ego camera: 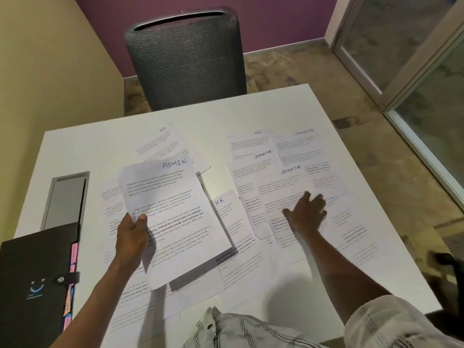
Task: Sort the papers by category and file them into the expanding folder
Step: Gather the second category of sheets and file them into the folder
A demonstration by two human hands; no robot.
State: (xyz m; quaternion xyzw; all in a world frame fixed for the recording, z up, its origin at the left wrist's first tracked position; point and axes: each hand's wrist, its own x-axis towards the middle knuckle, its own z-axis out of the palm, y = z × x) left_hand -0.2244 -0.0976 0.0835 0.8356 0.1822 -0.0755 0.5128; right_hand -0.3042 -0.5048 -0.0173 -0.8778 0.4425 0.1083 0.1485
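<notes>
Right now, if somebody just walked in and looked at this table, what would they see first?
Probably the sheet marked ADMIN, lifted off the white table in the left hand, on top of more sheets. Next, the right hand lying flat on a sheet marked SPORTS, with HR and SPORTS pages spread all around. A closed black expanding folder sits at the table's near left corner.

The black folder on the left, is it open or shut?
Shut: the black folder lies flat on the table, its strap snapped across the front.
</notes>
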